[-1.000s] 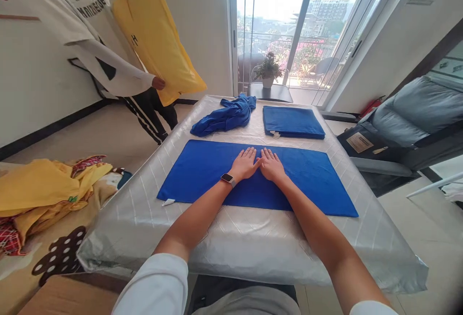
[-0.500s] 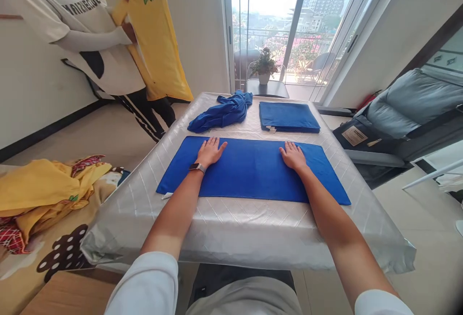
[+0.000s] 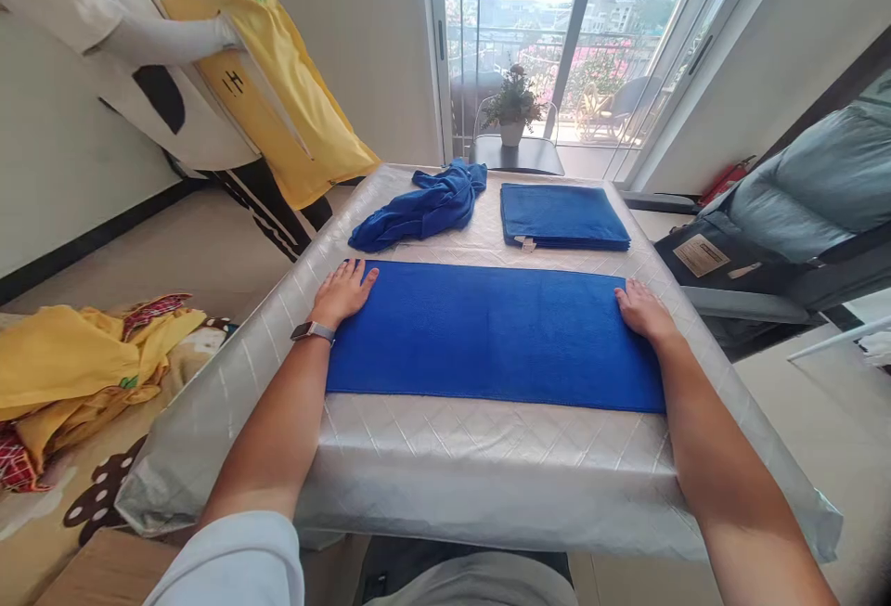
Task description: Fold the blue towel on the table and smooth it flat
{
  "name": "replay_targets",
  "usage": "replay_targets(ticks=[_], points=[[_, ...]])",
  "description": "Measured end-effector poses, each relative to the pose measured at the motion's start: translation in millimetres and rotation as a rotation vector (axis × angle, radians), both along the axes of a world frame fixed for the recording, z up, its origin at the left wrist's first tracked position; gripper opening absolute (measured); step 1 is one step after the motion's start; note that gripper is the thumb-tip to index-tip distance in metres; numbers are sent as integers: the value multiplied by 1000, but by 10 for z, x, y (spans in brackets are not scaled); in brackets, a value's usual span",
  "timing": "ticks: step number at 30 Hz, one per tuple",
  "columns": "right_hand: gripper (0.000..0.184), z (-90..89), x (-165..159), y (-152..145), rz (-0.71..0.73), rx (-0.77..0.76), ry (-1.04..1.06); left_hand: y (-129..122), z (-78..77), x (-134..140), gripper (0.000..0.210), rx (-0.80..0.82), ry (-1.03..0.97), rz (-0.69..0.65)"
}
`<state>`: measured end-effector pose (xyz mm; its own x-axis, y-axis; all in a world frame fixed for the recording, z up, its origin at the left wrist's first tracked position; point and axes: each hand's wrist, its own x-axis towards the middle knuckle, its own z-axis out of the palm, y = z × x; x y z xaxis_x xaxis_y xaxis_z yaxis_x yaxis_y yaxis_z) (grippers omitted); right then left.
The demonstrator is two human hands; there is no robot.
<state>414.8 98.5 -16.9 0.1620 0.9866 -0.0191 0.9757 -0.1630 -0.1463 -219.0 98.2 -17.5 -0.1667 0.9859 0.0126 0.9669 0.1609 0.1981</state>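
A blue towel [image 3: 487, 337] lies flat and long across the table in front of me. My left hand [image 3: 341, 294] rests open on its left end, palm down with the thumb apart. On the right end my right hand [image 3: 644, 309] lies at the edge, fingers stretched out, thumb on the cloth. Beyond it, a crumpled blue cloth [image 3: 424, 207] is heaped at the back left. A neat stack of folded blue towels [image 3: 563, 216], a white label showing at its front, sits at the back right.
A silver cover [image 3: 501, 476] drapes the table. At the left, a person [image 3: 160, 40] holds up a yellow cloth [image 3: 278, 114]. Yellow cloths [image 3: 76, 355] lie piled low on the left. A chair with a potted plant [image 3: 513, 109] stands behind the table.
Both my hands have slid outward from the inner part of the towel to its two ends. The other person's yellow cloth has swung and tilted.
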Motion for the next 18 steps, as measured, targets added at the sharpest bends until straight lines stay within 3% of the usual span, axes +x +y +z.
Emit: replay_targets(ticks=[6,11,14,18], points=[[73,44,-39,-44,-2,-21,-39,-40,7,-228,83,2,-18,161],[68,104,-104,-99,-20,22,-35,-148,24,-185,78,110,10,283],[66,158,-205,-153,5,109,-52,-205,95,-28,73,207,43,223],[65,310,-571,-245,116,231,-73,-235,271,355,66,312,52,-2]])
